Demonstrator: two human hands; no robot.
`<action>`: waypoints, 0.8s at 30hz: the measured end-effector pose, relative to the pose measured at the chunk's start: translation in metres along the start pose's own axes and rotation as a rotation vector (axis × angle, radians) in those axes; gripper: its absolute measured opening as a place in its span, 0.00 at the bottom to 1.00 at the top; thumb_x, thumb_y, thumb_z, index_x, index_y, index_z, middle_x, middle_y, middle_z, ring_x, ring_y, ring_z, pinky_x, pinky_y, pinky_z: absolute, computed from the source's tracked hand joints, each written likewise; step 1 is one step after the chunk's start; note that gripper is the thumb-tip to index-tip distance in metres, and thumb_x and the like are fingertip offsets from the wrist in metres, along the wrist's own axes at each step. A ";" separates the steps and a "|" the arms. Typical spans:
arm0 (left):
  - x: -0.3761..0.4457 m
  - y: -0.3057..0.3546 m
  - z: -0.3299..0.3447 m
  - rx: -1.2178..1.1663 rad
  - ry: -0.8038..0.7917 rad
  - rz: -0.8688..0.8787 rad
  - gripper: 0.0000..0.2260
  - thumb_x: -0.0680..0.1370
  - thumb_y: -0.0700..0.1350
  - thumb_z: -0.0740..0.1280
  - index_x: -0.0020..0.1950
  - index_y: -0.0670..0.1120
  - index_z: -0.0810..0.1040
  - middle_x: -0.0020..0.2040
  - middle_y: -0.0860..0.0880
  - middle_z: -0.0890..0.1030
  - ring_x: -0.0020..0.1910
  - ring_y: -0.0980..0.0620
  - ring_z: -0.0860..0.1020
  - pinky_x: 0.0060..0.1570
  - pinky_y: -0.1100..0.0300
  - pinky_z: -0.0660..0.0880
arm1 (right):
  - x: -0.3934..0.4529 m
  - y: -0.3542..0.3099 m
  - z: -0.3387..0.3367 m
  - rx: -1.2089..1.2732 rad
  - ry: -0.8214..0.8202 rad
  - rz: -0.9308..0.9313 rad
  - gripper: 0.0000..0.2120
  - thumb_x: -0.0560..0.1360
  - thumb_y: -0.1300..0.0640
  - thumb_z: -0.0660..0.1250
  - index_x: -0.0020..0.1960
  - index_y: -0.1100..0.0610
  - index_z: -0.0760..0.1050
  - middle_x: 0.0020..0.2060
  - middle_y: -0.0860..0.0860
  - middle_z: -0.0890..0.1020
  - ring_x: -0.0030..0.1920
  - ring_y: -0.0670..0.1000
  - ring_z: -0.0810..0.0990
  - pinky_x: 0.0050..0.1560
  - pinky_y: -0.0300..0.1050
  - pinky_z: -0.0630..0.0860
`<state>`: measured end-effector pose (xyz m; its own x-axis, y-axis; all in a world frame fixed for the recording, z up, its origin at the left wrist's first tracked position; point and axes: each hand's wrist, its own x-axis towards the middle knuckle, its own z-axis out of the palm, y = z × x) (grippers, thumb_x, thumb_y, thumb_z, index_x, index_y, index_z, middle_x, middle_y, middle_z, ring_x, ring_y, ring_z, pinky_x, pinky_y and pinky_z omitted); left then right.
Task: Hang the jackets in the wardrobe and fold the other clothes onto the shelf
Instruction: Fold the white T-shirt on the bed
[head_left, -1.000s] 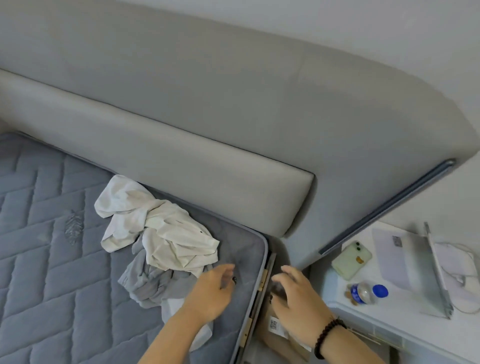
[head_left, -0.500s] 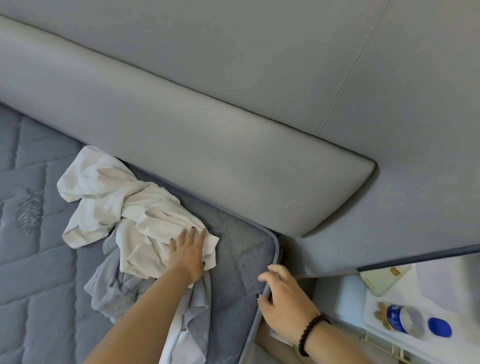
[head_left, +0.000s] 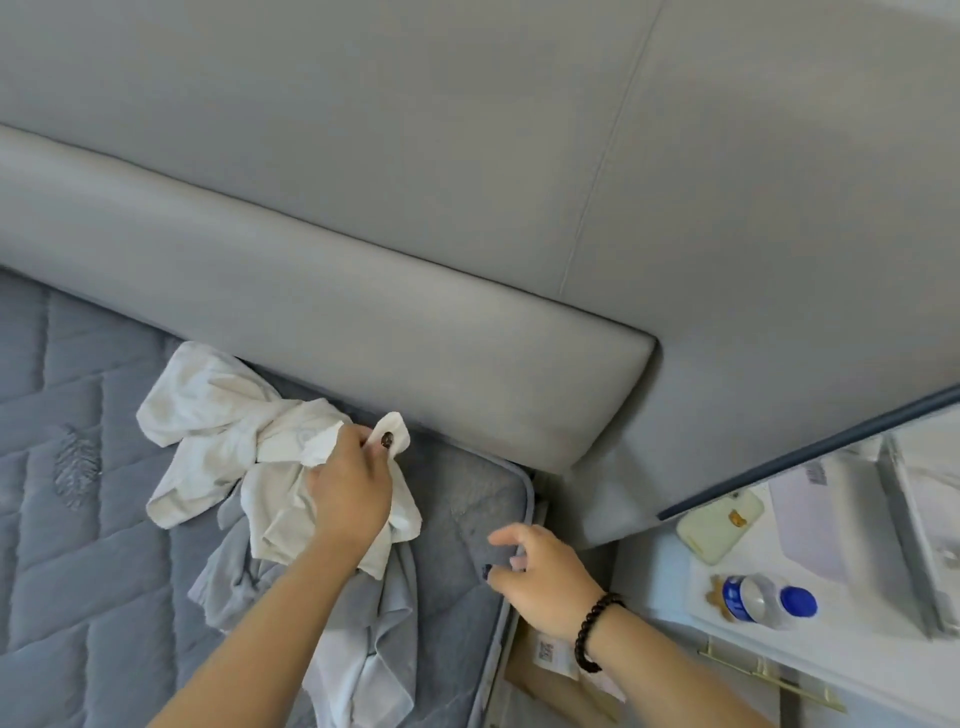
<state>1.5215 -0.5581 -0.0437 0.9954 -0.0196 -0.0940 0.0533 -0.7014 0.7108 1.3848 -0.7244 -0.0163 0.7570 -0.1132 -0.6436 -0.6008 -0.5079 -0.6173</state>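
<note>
The left hand (head_left: 350, 491) grips the white garment (head_left: 218, 421) at its near-right end, the cloth trailing up-left across the bed (head_left: 78, 597), while the right hand (head_left: 540, 577) hovers empty, loosely curled, just right.

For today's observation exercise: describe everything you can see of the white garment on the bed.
The white garment is a crumpled, soft woven cloth, with a dark button on a flap near the headboard. It lies bunched on the quilted mattress, partly over a grey garment. The left hand grips it near the button; the right hand touches none of it.
</note>
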 end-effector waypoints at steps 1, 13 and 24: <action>-0.004 0.019 -0.016 -0.078 0.007 0.037 0.07 0.81 0.43 0.60 0.43 0.49 0.68 0.33 0.54 0.74 0.35 0.52 0.74 0.43 0.54 0.66 | -0.007 -0.008 -0.005 0.019 0.019 -0.019 0.19 0.77 0.50 0.64 0.67 0.47 0.67 0.67 0.45 0.68 0.64 0.46 0.70 0.59 0.38 0.72; -0.137 0.214 -0.154 -0.671 0.049 0.132 0.08 0.79 0.53 0.65 0.46 0.50 0.75 0.32 0.57 0.75 0.27 0.64 0.70 0.34 0.63 0.69 | -0.167 -0.067 -0.058 0.139 0.218 -0.307 0.34 0.72 0.47 0.69 0.74 0.46 0.57 0.69 0.46 0.66 0.58 0.44 0.72 0.58 0.38 0.71; -0.364 0.327 -0.217 -1.023 -0.049 0.263 0.08 0.80 0.51 0.66 0.45 0.47 0.76 0.28 0.55 0.70 0.29 0.57 0.68 0.34 0.61 0.68 | -0.379 0.012 -0.055 0.133 0.414 -0.343 0.46 0.65 0.39 0.72 0.75 0.46 0.53 0.67 0.44 0.63 0.66 0.49 0.69 0.66 0.46 0.69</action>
<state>1.1934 -0.6253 0.3740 0.9823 -0.1281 0.1365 -0.0990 0.2636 0.9596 1.1049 -0.7347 0.2458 0.9368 -0.3000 -0.1800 -0.3086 -0.4661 -0.8292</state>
